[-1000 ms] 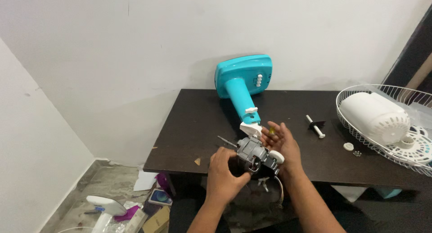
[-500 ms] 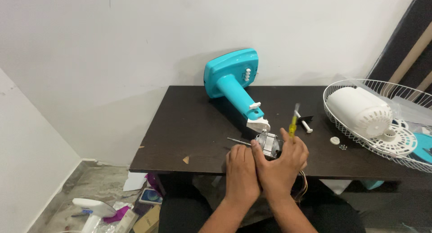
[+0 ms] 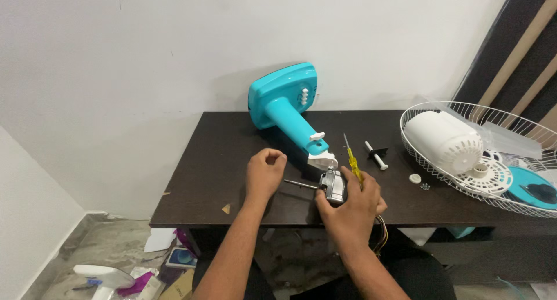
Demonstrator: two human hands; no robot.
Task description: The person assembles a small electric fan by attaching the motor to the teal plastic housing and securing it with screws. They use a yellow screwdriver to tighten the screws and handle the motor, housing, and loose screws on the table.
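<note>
Yellow-handled screwdriver [image 3: 351, 161] and metal fan motor [image 3: 333, 187] are clamped together in the right hand [image 3: 351, 210] at lower centre of the frame, while the left hand [image 3: 264, 173] is loosely curled, empty, on the dark table [image 3: 203, 184].

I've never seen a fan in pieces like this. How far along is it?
Well apart already: the white motor cover lies in the wire guard, and the teal stand lies on its side. In hand: the right hand grips the motor and a yellow screwdriver; the left hand rests fisted nearby. The motor itself remains unopened.
</note>
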